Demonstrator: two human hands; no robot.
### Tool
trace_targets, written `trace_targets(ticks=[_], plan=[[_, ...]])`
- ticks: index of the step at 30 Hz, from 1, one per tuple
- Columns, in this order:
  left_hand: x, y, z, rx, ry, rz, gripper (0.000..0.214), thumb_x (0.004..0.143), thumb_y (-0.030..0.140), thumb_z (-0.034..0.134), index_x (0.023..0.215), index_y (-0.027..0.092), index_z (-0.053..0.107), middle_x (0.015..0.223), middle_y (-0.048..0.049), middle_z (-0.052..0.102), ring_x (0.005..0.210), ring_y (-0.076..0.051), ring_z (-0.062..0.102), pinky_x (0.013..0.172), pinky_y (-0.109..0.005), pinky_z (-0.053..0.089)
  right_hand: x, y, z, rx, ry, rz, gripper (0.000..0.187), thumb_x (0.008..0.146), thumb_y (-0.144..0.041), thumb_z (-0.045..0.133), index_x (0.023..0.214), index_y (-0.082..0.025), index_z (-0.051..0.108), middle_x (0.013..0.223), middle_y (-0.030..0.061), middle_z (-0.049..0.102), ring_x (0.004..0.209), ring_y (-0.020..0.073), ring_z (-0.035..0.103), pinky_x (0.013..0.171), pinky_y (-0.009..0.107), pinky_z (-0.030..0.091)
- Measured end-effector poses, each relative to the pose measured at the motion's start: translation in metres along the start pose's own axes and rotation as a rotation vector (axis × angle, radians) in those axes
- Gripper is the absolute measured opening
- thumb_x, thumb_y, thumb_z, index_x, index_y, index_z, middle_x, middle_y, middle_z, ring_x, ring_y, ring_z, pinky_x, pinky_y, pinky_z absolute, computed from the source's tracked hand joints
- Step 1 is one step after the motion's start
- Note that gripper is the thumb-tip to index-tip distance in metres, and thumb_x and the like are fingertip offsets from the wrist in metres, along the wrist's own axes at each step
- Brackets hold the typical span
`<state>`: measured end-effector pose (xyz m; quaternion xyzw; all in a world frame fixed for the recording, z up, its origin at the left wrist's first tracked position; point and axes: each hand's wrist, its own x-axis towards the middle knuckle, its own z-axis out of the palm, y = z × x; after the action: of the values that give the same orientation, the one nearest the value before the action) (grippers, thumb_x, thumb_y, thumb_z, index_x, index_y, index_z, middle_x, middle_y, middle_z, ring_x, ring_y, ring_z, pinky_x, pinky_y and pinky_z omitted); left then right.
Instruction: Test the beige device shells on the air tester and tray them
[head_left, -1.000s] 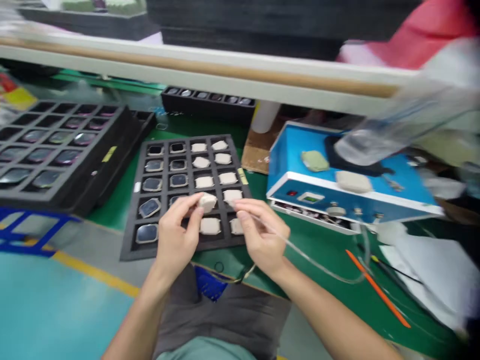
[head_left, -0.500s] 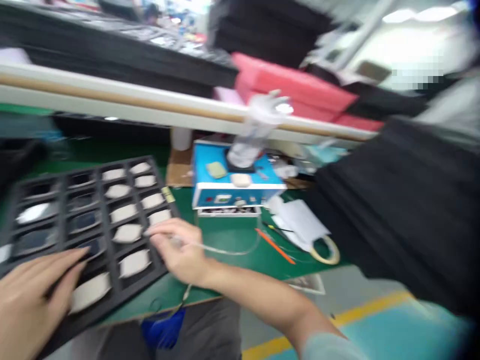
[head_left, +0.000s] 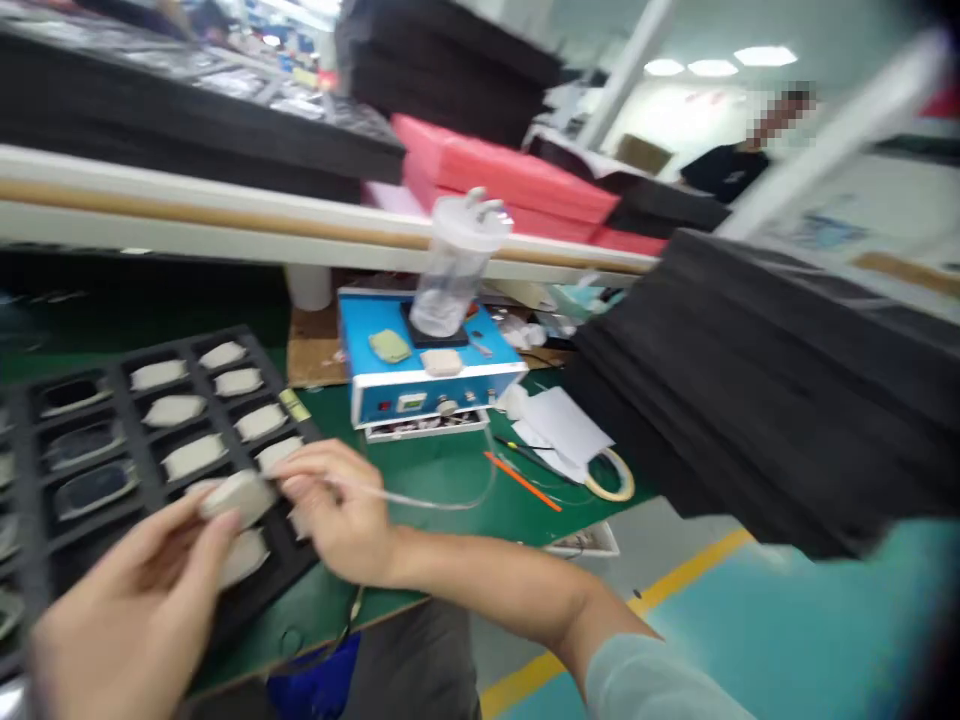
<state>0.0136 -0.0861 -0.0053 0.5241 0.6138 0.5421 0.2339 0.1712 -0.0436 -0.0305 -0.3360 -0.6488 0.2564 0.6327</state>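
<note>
My left hand (head_left: 142,600) pinches a small cream-coloured rounded piece (head_left: 241,497) between thumb and fingers, lifted above a black compartment tray (head_left: 146,470). Just to its right, the fingers of my right hand (head_left: 341,515) are closed round a suction pen, mostly hidden by the fingers; a clear tube (head_left: 435,503) runs from it. The pen's tip is close to the held piece; whether they touch I cannot tell. Similar cream pieces (head_left: 195,456) lie in the tray's right columns, and dark glossy pieces (head_left: 96,490) sit further left.
Behind the hands stands a blue control box (head_left: 439,388) with a clear canister (head_left: 454,265) on top. An orange stick (head_left: 523,482), white paper (head_left: 566,430) and a tape roll (head_left: 616,476) lie to the right. Black sheets (head_left: 765,390) jut out at right. A person (head_left: 727,172) is in the background.
My left hand has moved right and now holds a cream piece above the tray, beside my right hand. The camera view has shifted to the right.
</note>
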Motion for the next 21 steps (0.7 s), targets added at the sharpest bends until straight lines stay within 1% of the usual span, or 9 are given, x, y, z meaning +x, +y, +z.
trace_targets(ticks=[1,2,3,4,7,12,15,21], plan=[[-0.007,0.002,0.006,-0.064,0.027,-0.110,0.029,0.079,0.042,0.088,0.100,0.024,0.080,0.089,0.0001,0.081,0.080,-0.022,0.077,0.073,-0.032,0.065,-0.003,-0.001,-0.001,0.007,0.026,-0.017,0.023,0.105,-0.033,0.059,0.097,-0.022,0.077,0.099,0.0067,0.081,0.097,0.0177,0.077,0.090,0.031,0.065],[-0.013,0.003,0.012,-0.163,0.016,-0.190,0.030,0.076,0.040,0.089,0.098,0.022,0.080,0.087,-0.0012,0.082,0.079,-0.023,0.078,0.072,-0.031,0.065,-0.006,-0.003,-0.003,0.001,0.043,-0.005,0.022,0.104,-0.032,0.059,0.097,-0.022,0.077,0.099,0.0068,0.081,0.095,0.0179,0.077,0.088,0.031,0.065],[-0.017,0.004,0.017,-0.240,-0.003,-0.229,0.032,0.073,0.038,0.090,0.096,0.020,0.080,0.086,-0.0029,0.082,0.077,-0.022,0.079,0.071,-0.030,0.065,-0.009,-0.003,-0.004,-0.012,0.038,0.018,0.021,0.104,-0.030,0.059,0.098,-0.022,0.077,0.098,0.0064,0.081,0.094,0.0181,0.077,0.086,0.031,0.065],[-0.019,0.004,0.021,-0.279,0.003,-0.243,0.032,0.072,0.037,0.090,0.095,0.017,0.080,0.085,-0.0042,0.083,0.075,-0.021,0.079,0.071,-0.028,0.065,-0.012,-0.004,-0.005,-0.015,0.031,0.037,0.019,0.104,-0.028,0.060,0.099,-0.023,0.077,0.097,0.0063,0.081,0.094,0.0187,0.077,0.086,0.032,0.065],[-0.021,0.004,0.023,-0.337,-0.010,-0.266,0.028,0.076,0.032,0.087,0.097,0.015,0.080,0.087,-0.0070,0.083,0.075,-0.019,0.079,0.071,-0.025,0.064,-0.018,-0.002,-0.007,0.028,0.010,0.090,0.016,0.103,-0.025,0.062,0.103,-0.024,0.078,0.101,0.0072,0.081,0.098,0.0208,0.077,0.087,0.035,0.064],[-0.024,0.005,0.017,-0.390,-0.028,-0.258,0.023,0.079,0.026,0.085,0.099,0.015,0.080,0.088,-0.0059,0.083,0.077,-0.017,0.078,0.072,-0.023,0.062,-0.025,-0.004,-0.007,0.106,-0.037,0.105,0.017,0.102,-0.019,0.065,0.108,-0.027,0.078,0.104,0.0052,0.081,0.101,0.0196,0.078,0.090,0.034,0.064],[-0.025,0.003,0.018,-0.384,-0.025,-0.251,0.022,0.079,0.024,0.085,0.099,0.016,0.081,0.089,-0.0056,0.083,0.077,-0.017,0.077,0.073,-0.025,0.062,-0.026,-0.004,-0.007,0.102,-0.039,0.090,0.017,0.101,-0.019,0.065,0.109,-0.027,0.078,0.104,0.0050,0.082,0.102,0.0204,0.078,0.090,0.035,0.065],[-0.025,0.002,0.019,-0.377,-0.026,-0.247,0.022,0.081,0.026,0.085,0.100,0.017,0.082,0.094,-0.0066,0.083,0.084,-0.020,0.078,0.080,-0.030,0.064,-0.027,-0.002,-0.007,0.072,-0.052,0.080,0.015,0.102,-0.022,0.065,0.108,-0.027,0.077,0.105,0.0067,0.082,0.103,0.0238,0.079,0.091,0.041,0.067]])
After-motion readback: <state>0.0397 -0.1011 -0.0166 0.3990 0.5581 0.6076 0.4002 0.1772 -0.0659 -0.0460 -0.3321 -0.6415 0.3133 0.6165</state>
